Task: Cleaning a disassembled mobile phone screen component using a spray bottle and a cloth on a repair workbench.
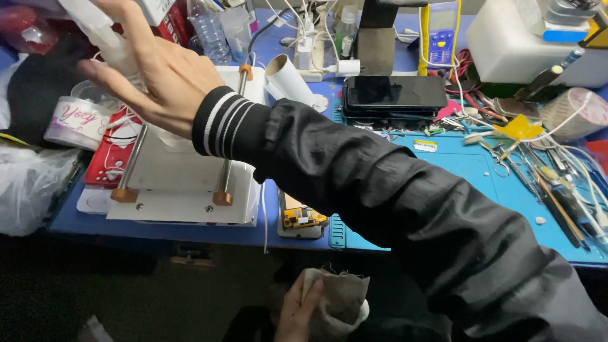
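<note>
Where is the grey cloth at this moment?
In the head view, the grey cloth sits at the bottom centre, held in the left hand below the blue table's front edge.

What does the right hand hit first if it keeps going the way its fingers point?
The right hand reaches across to the upper left and its fingers already seem to touch a white plastic bottle. Beyond that lie a red bag and dark cloth. Depth is unclear.

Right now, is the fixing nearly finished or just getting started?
Probably midway. Done: an opened phone lies at the desk edge. In hand: the left hand holds a grey cloth; the right hand reaches across to a white bottle. Left: another dark phone waits.
</note>
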